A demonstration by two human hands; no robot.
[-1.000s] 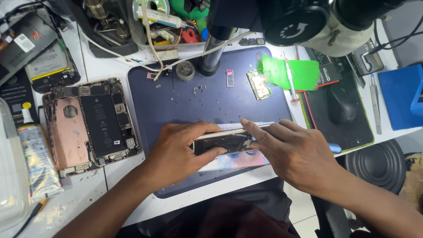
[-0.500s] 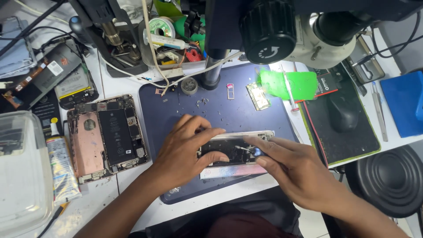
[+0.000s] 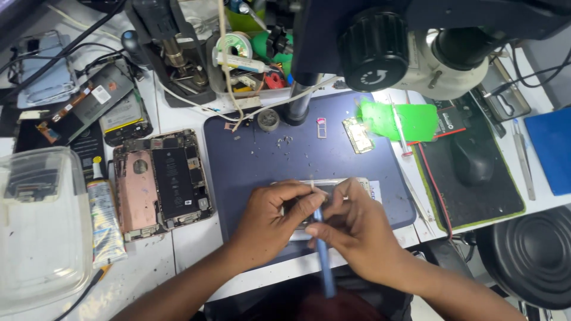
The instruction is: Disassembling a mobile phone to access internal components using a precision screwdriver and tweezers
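Observation:
A phone screen assembly lies on the dark blue work mat, mostly covered by both hands. My left hand presses down on its left part with fingers curled over it. My right hand grips a blue plastic pry tool, whose tip meets the assembly between my two thumbs. The tool's handle slants down toward my body.
An opened pink phone body with black battery lies left of the mat, beside a glue tube and a clear plastic box. A microscope hangs above. A small circuit board, green pad, black mouse and tweezers sit right.
The right hand, flat on the assembly before, now grips a blue pry tool against it. The left hand stays on the assembly. The view has shifted, so everything sits more to the right.

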